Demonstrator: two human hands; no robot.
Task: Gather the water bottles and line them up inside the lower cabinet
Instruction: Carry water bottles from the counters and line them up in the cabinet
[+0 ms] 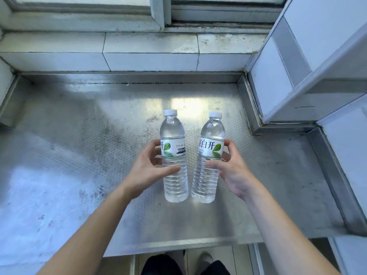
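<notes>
Fingers of each hand curled round an upright water bottle.

Stainless steel counter w/ dimpled texture, dull smudges and dark specks, brighter glare patch near centre; raised metal lip runs along its back and right side. Behind it a white tiled ledge, grimy along the grout, and above that a window frame w/ dirty sill track. White tiled wall w/ stepped corners on the right; below the counter's front edge, floor tiles and dark trouser legs partly visible.
</notes>
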